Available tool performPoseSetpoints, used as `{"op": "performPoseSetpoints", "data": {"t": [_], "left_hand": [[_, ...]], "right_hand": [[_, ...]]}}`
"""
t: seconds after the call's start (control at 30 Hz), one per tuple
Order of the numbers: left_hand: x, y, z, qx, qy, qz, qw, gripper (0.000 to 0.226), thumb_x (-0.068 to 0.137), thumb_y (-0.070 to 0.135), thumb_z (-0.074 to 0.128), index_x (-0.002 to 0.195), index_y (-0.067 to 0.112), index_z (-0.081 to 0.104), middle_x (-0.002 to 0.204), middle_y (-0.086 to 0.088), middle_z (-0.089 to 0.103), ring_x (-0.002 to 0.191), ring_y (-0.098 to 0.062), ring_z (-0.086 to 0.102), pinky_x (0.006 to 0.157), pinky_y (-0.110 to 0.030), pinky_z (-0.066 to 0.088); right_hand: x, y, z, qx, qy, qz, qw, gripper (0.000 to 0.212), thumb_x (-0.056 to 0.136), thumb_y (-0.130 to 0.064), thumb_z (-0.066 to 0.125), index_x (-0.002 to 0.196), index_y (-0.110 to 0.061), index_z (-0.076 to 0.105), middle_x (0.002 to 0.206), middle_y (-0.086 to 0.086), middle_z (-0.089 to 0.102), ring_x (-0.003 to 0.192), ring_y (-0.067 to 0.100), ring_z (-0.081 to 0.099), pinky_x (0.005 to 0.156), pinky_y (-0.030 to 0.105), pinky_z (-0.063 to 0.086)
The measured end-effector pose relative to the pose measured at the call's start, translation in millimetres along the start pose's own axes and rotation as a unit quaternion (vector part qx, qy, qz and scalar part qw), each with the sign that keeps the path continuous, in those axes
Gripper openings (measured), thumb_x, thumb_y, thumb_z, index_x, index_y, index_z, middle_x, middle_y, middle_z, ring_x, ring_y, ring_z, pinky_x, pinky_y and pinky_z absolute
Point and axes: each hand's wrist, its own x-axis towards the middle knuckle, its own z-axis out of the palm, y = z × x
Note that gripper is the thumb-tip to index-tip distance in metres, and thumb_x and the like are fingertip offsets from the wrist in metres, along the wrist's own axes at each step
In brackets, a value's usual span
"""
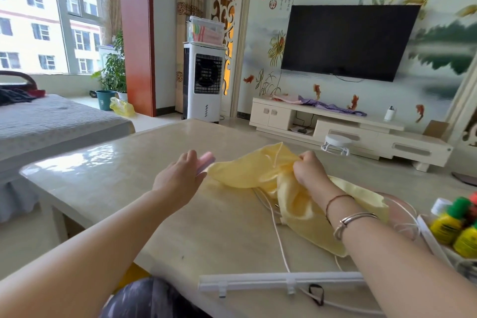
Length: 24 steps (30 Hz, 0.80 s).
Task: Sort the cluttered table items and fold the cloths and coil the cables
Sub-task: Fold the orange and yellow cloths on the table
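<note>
— Two hands over the bench (pixel 108 188); what's on the left?
— Left hand (pixel 180 175), fingers straight and wide, holding nothing, just before a pink block (pixel 206 160).
— And beside it?
— Yellow cloth (pixel 247 170), crumpled; right hand (pixel 309 170) has its fingers bunched into it. White cable (pixel 280 245) runs out from under the cloth.
— Near edge?
— White rail (pixel 258 280). Far right, green-capped bottles (pixel 449 222) in a tray.
</note>
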Motion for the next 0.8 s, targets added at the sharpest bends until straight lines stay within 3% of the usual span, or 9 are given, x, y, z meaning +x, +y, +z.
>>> {"op": "performPoseSetpoints", "data": {"t": [0.1, 0.2, 0.4, 0.53, 0.6, 0.67, 0.73, 0.8], "left_hand": [[-2.4, 8.0, 4.2, 0.046, -0.064, -0.088, 0.993, 0.035, 0.097, 0.039, 0.045, 0.118, 0.013, 0.036, 0.122, -0.006, 0.049, 0.111, -0.030, 0.051, 0.071, -0.034, 0.040], [-4.5, 11.5, 5.9, 0.106, -0.098, -0.116, 0.983, 0.043, 0.096, 0.042, 0.044, 0.128, 0.014, 0.034, 0.131, -0.006, 0.044, 0.124, -0.029, 0.039, 0.088, -0.036, 0.040], [-8.2, 20.7, -4.0, 0.117, -0.118, -0.133, 0.977, 0.044, 0.096, 0.043, 0.043, 0.129, 0.015, 0.034, 0.133, -0.005, 0.044, 0.124, -0.030, 0.040, 0.090, -0.036, 0.039], [-8.2, 43.9, -13.6, 0.080, -0.109, -0.055, 0.989, 0.063, 0.091, 0.040, 0.051, 0.143, 0.019, 0.022, 0.145, -0.002, 0.033, 0.132, -0.030, 0.032, 0.106, -0.039, 0.030], [-11.3, 67.3, -14.8, -0.015, -0.132, 0.028, 0.991, 0.084, 0.082, 0.042, 0.060, 0.149, 0.024, 0.012, 0.152, 0.004, 0.021, 0.139, -0.028, 0.022, 0.114, -0.042, 0.021], [-16.4, 92.1, -15.7, -0.127, -0.159, 0.099, 0.974, 0.104, 0.064, 0.056, 0.064, 0.148, 0.028, 0.011, 0.152, 0.005, 0.022, 0.140, -0.025, 0.022, 0.114, -0.048, 0.022], [-20.5, 116.6, -18.3, -0.215, -0.126, 0.142, 0.958, 0.091, 0.060, 0.059, 0.067, 0.139, 0.031, 0.030, 0.142, 0.006, 0.040, 0.128, -0.019, 0.038, 0.107, -0.042, 0.033], [-20.8, 136.5, -26.0, -0.281, -0.066, 0.155, 0.945, 0.038, 0.078, 0.039, 0.071, 0.111, 0.025, 0.057, 0.110, 0.006, 0.061, 0.099, -0.013, 0.055, 0.088, -0.031, 0.044]], "right_hand": [[-3.9, -3.9, -6.8, 0.118, 0.018, -0.018, 0.993, 0.028, 0.095, -0.008, 0.035, 0.121, -0.012, 0.044, 0.107, 0.005, 0.052, 0.081, 0.015, 0.046, 0.066, 0.031, 0.036], [-9.5, -3.5, -17.5, 0.179, 0.029, -0.031, 0.983, 0.020, 0.095, -0.008, 0.035, 0.111, -0.017, 0.042, 0.093, -0.002, 0.050, 0.079, 0.011, 0.045, 0.074, 0.031, 0.036], [-15.2, 3.2, -57.9, 0.283, 0.108, -0.017, 0.953, 0.010, 0.087, -0.013, 0.039, 0.087, -0.017, 0.048, 0.090, 0.010, 0.054, 0.085, 0.028, 0.053, 0.078, 0.038, 0.048], [-26.4, 7.1, -84.2, 0.268, 0.056, -0.023, 0.962, 0.026, 0.094, -0.020, 0.040, 0.112, -0.013, 0.057, 0.109, 0.014, 0.064, 0.102, 0.032, 0.060, 0.094, 0.051, 0.049], [-35.3, 11.1, -96.4, 0.266, 0.048, -0.028, 0.962, 0.028, 0.095, -0.020, 0.041, 0.113, -0.011, 0.060, 0.110, 0.014, 0.065, 0.102, 0.032, 0.062, 0.092, 0.048, 0.051], [-41.4, 14.8, -107.9, 0.275, 0.049, -0.034, 0.960, 0.027, 0.095, -0.018, 0.042, 0.111, -0.008, 0.061, 0.108, 0.015, 0.066, 0.098, 0.032, 0.063, 0.085, 0.042, 0.052], [-48.5, 17.9, -120.0, 0.272, 0.046, -0.048, 0.960, 0.021, 0.095, -0.016, 0.045, 0.107, -0.009, 0.061, 0.102, 0.011, 0.065, 0.090, 0.026, 0.061, 0.076, 0.035, 0.052], [-49.2, 21.5, -126.9, 0.192, 0.055, -0.061, 0.978, 0.013, 0.094, -0.014, 0.050, 0.098, -0.015, 0.061, 0.091, 0.004, 0.064, 0.082, 0.019, 0.057, 0.067, 0.027, 0.048]]}}
